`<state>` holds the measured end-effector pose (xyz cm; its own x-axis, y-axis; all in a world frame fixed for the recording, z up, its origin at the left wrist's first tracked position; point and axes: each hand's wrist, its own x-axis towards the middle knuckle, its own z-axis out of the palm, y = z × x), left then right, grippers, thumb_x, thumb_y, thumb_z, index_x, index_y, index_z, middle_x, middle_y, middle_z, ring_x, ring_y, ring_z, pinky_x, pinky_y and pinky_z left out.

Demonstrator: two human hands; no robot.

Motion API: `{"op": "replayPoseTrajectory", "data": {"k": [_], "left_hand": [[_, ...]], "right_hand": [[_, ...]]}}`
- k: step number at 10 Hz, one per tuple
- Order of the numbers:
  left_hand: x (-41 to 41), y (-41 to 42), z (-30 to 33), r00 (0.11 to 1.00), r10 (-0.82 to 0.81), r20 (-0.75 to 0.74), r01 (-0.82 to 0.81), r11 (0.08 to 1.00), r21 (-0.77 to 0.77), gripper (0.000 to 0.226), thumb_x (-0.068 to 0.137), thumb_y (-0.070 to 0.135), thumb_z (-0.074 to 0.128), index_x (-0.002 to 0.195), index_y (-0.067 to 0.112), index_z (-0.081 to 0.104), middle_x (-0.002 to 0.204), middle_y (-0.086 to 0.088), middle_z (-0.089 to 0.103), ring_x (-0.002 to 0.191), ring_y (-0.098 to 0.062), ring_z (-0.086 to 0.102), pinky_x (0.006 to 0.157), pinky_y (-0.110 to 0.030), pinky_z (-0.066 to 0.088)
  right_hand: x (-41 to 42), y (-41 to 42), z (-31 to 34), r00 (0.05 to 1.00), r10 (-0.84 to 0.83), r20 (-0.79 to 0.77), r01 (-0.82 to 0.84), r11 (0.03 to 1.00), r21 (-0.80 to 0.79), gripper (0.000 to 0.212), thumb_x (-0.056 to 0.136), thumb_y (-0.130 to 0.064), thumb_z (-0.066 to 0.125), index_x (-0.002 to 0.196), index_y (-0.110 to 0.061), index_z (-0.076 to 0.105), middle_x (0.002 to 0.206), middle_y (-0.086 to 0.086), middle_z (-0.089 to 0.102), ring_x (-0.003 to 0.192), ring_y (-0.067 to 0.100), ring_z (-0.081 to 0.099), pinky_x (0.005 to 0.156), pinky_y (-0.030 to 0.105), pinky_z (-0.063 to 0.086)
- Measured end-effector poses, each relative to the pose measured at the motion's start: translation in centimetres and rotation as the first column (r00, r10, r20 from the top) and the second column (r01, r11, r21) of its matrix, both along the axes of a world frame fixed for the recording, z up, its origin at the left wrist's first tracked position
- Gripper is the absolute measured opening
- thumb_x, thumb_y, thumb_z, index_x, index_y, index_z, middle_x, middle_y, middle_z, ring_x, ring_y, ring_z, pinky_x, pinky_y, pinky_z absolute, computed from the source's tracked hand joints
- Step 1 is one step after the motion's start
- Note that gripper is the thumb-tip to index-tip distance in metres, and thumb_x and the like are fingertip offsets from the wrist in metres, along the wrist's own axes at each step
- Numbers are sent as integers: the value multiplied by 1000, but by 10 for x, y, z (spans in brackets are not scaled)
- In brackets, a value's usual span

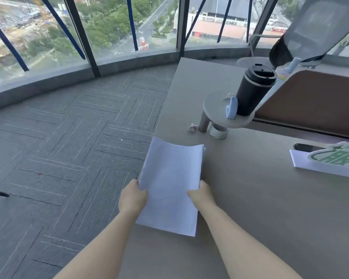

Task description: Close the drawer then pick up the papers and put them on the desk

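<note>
Papers [169, 184] held over desk [260, 208] edge, near side of the mug [254, 89]. Left hand [132, 198] and right hand [201, 195] each pinch a side. Drawer not in view; set-down remains.

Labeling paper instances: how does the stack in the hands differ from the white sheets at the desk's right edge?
The held stack is gripped on both sides by the left hand and right hand, overhanging the desk edge; the right-side sheets lie flat, untouched. The held stack is uncovered and bows along its far edge; the right-side sheets sit partly under a green-and-white sign. The held stack shows whole; the other runs out of frame. Both are white.
</note>
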<state>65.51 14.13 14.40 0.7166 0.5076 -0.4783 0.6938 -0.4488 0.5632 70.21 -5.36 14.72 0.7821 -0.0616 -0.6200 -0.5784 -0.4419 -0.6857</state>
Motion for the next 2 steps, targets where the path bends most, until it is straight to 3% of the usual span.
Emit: {"op": "replayPoseTrajectory", "data": {"k": [1,2], "left_hand": [[2,0,-5,999,-28,38,27,999,30,31,78,13,49,108,19,51,99,-3,63,89,-27,59,64,-34,44],[-1,-2,-4,998,19,66,-27,993,116,57,80,13,53,136,17,42,126,-13,50,115,-34,47,77,-37,39]], "right_hand": [[-4,8,0,998,60,32,-51,972,-231,29,77,-16,53,104,-20,43,88,0,61,73,23,61,62,32,52],[-8,6,8,995,95,-23,-96,905,-415,65,80,-32,59,137,-26,28,106,2,67,94,30,67,74,35,51]]}}
